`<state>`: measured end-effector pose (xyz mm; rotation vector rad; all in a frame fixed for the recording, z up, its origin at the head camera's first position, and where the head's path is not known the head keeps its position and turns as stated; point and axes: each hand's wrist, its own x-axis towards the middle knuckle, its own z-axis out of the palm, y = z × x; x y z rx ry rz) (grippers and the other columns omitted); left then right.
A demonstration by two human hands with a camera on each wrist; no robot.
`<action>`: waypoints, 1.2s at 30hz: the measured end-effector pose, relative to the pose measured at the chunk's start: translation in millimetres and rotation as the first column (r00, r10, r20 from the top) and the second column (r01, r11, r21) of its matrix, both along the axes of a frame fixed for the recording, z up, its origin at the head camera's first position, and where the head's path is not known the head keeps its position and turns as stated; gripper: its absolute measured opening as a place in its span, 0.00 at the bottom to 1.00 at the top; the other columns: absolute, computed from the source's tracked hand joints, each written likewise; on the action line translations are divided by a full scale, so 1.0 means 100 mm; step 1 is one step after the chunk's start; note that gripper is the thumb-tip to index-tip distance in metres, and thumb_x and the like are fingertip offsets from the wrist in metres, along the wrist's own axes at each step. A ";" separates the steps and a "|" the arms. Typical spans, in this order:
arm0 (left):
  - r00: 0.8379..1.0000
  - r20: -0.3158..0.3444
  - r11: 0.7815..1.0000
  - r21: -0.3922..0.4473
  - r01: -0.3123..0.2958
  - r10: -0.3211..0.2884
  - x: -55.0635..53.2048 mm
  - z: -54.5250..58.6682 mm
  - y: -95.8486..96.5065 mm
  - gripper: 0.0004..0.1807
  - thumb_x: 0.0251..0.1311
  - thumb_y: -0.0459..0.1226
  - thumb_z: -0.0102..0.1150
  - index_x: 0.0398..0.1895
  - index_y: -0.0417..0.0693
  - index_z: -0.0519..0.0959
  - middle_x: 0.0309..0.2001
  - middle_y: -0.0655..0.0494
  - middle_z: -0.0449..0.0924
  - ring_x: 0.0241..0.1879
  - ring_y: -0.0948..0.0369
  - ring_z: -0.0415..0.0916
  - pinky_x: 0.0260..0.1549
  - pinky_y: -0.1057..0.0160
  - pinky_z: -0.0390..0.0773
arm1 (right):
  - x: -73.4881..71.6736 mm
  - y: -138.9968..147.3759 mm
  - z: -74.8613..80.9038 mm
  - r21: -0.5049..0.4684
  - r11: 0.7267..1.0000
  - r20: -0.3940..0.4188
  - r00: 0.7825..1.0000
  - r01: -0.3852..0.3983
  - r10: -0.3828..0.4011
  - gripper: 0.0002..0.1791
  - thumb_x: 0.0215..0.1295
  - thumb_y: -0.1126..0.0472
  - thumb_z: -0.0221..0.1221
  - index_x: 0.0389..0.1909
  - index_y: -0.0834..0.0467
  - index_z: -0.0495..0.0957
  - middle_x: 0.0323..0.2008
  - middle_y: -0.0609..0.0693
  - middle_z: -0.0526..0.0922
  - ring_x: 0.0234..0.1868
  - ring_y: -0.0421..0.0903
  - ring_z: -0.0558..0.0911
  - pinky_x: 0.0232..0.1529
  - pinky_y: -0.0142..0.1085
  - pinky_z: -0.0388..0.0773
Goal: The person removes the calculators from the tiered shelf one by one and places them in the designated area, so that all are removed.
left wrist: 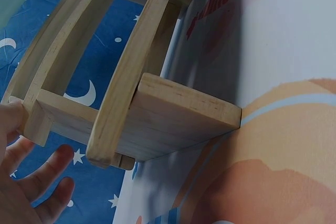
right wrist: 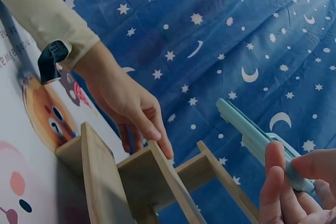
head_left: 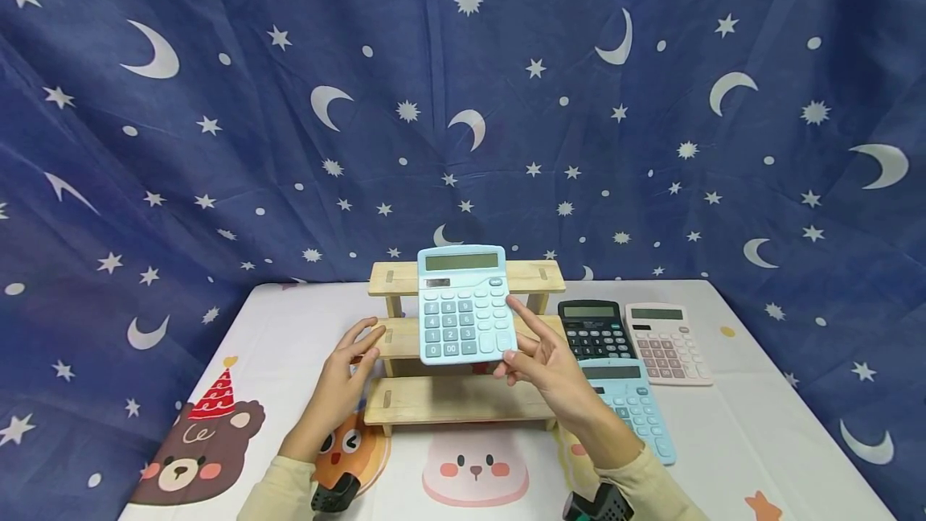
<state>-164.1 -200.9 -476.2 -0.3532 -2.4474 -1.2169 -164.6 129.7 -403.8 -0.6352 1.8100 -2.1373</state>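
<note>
My right hand (head_left: 546,360) holds a light blue calculator (head_left: 466,304) by its lower right side, its screen and keys facing me. In the head view the calculator overlaps the top and middle tiers of a three-tier wooden display shelf (head_left: 463,402). The right wrist view shows the calculator (right wrist: 257,137) edge-on, with thumb and fingers on opposite faces. At the shelf's left end, my left hand (head_left: 338,384) pinches the middle board's end between thumb and finger. Its other fingers spread loosely below the board in the left wrist view.
Right of the shelf lie a black calculator (head_left: 593,326), a pink calculator (head_left: 669,344) and a second light blue calculator (head_left: 637,408), which overlaps the black one. The white tablecloth (head_left: 731,432) has cartoon animal prints. A dark blue star-and-moon curtain (head_left: 463,63) hangs behind.
</note>
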 end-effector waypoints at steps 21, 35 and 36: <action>1.000 0.011 1.000 -0.002 -0.002 0.002 0.00 0.00 0.00 0.20 0.75 0.35 0.52 0.66 0.38 0.75 0.74 0.45 0.67 0.67 0.44 0.73 0.51 0.60 0.80 | 0.08 0.24 -0.04 -0.014 1.000 0.011 1.000 0.009 -0.009 0.44 0.72 0.72 0.53 0.82 0.53 0.43 0.58 0.45 0.83 0.33 0.36 0.86 0.35 0.26 0.81; 1.000 0.002 1.000 -0.011 -0.006 0.006 0.00 0.00 0.00 0.20 0.75 0.34 0.52 0.66 0.38 0.76 0.73 0.45 0.67 0.67 0.44 0.72 0.51 0.59 0.80 | 0.14 0.34 -0.03 0.003 0.998 0.055 0.997 0.062 -0.063 0.43 0.72 0.73 0.50 0.82 0.54 0.43 0.63 0.49 0.78 0.30 0.36 0.82 0.34 0.25 0.79; 1.000 0.004 1.000 -0.011 -0.007 0.007 0.00 0.00 0.00 0.20 0.75 0.34 0.52 0.66 0.38 0.76 0.73 0.45 0.67 0.67 0.44 0.72 0.51 0.59 0.80 | 0.14 0.35 -0.03 0.003 0.998 0.059 0.996 0.065 -0.065 0.43 0.72 0.73 0.50 0.82 0.54 0.43 0.63 0.48 0.78 0.30 0.36 0.81 0.33 0.25 0.78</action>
